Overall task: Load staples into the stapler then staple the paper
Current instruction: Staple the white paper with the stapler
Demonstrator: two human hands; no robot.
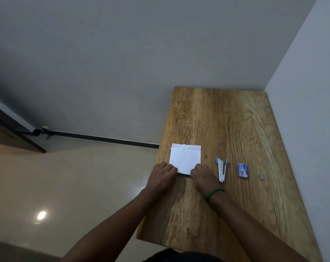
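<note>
A white folded paper (185,157) lies on the wooden table (226,120) near its left edge, with a small staple mark at its far fold. My left hand (163,175) grips the paper's near left corner and my right hand (203,176) grips its near right corner. A blue and silver stapler (222,169) lies just right of the paper, its top hinged open. Further right sit a small blue staple box (243,170) and a short grey strip of staples (262,176).
The table stands in a corner, with a grey wall behind it and a white wall (311,91) along its right side. Left of the table lies a shiny beige floor (75,176). A green bead bracelet (213,193) circles my right wrist.
</note>
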